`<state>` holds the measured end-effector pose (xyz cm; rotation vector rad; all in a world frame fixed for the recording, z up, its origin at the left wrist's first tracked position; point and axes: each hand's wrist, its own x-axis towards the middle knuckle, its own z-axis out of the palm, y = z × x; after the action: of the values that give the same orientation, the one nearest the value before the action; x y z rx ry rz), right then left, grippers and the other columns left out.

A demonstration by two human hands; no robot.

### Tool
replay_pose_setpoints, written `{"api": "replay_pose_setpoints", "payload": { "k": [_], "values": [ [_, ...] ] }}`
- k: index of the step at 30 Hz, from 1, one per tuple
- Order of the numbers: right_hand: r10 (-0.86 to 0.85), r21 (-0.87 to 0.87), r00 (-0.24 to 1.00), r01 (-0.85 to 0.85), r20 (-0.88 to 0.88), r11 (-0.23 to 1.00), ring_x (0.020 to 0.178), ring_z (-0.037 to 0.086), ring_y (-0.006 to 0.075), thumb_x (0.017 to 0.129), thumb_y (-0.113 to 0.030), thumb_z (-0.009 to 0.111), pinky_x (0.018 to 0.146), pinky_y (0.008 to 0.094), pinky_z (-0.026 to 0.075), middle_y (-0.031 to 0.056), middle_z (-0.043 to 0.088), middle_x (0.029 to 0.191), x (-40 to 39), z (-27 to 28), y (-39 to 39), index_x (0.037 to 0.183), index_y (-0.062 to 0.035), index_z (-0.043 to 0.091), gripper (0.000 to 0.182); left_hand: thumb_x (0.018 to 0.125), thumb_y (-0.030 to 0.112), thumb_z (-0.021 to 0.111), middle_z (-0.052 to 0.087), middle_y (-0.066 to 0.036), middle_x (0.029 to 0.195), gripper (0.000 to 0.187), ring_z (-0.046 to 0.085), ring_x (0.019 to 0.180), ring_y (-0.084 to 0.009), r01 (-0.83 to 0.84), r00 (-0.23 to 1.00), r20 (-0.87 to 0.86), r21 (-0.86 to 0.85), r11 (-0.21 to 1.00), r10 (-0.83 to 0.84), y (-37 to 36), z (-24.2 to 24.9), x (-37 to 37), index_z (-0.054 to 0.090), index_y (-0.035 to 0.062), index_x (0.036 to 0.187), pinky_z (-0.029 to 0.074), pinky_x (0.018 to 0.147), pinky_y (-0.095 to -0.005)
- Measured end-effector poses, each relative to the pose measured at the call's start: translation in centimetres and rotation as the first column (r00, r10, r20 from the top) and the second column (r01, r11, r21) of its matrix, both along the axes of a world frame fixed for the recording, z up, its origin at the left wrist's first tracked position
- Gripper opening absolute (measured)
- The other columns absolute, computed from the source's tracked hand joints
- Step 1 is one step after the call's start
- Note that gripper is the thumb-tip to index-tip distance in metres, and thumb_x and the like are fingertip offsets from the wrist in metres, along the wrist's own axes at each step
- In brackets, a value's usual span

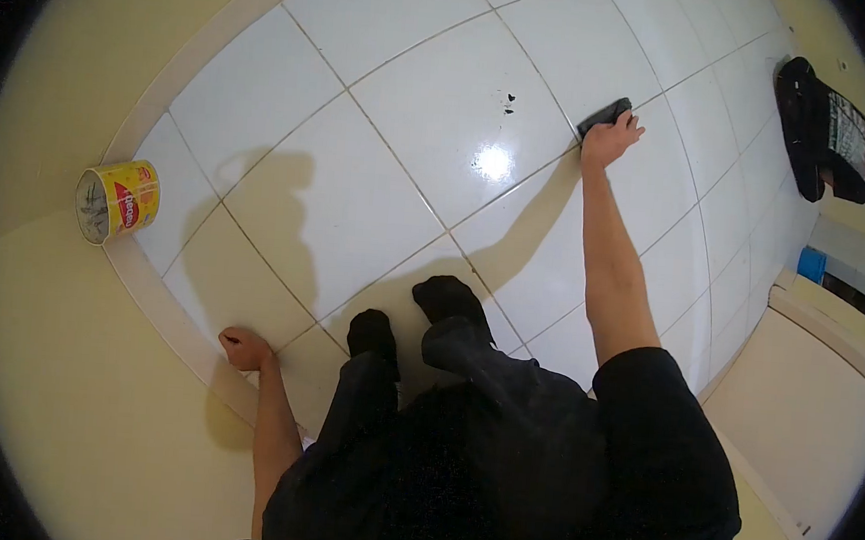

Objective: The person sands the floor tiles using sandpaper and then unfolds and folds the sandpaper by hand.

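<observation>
Dark grey cloth [601, 117], white tiles [414, 98], brownish grout-line [348, 89] grid, yellow-and-red tub [135, 194].

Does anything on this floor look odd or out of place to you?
Yes: small black marks stand out against a white tile, near the right hand and the dark object it holds. I cannot tell whether they are stains or loose bits.

"Where does the view look from?"
"From the wearer's head, facing forward and steeply down at the floor [401, 147]."
"How near?"
"Close: the clothes [500, 455] fill the bottom centre, the left hand [244, 348] sits lower left, the right hand [612, 142] farther out, upper right."
"And the edges?"
"Wide and rounded, corners dark; the wall [36, 343] curves along the left."
</observation>
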<state>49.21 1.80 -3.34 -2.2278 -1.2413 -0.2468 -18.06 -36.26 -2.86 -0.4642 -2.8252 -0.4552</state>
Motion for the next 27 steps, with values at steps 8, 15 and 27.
{"api": "replay_pose_setpoints", "payload": {
  "k": [8, 15, 27],
  "values": [
    [0.272, -0.084, 0.962, -0.269, 0.018, 0.959, 0.139, 0.038, 0.0555, 0.084, -0.002, 0.053, 0.119, 0.0638, 0.029, 0.0300, 0.048, 0.148, 2.7, -0.2, 10.4, 0.142, 0.0034, 0.051, 0.058, 0.105, 0.038, 0.047, 0.066, -0.013, 0.067, 0.040, 0.058, 0.055, -0.0345, 0.009, 0.999, 0.049, 0.033, 0.999, -0.010, -0.1, 0.4, 0.4, 0.063, 0.0102, 0.081, 0.043, 0.053, -0.0492],
    [0.432, -0.151, 0.900, -0.419, 0.066, 0.896, 0.144, 0.037, 0.0476, 0.090, -0.024, 0.053, 0.114, 0.0691, 0.029, 0.0250, 0.047, 0.151, -2.9, 0.8, 17.8, 0.145, 0.0018, 0.047, 0.061, 0.105, 0.037, 0.047, 0.067, -0.014, 0.070, 0.040, 0.059, 0.058, -0.0353, 0.050, 0.998, 0.036, 0.014, 0.999, -0.050, -0.7, -0.3, -0.3, 0.066, 0.0085, 0.084, 0.043, 0.056, -0.0498],
    [0.945, -0.324, 0.300, -0.888, 0.128, 0.326, 0.154, 0.024, 0.0412, 0.094, -0.014, 0.049, 0.128, 0.0490, 0.022, 0.0171, 0.034, 0.164, -10.1, 4.5, 17.2, 0.156, -0.0005, 0.036, 0.065, 0.105, 0.035, 0.050, 0.073, -0.011, 0.075, 0.035, 0.065, 0.061, -0.0341, 0.035, 0.999, 0.004, 0.025, 0.999, -0.035, -1.0, -0.9, -0.6, 0.072, 0.0124, 0.091, 0.047, 0.056, -0.0479]
  ]
}}
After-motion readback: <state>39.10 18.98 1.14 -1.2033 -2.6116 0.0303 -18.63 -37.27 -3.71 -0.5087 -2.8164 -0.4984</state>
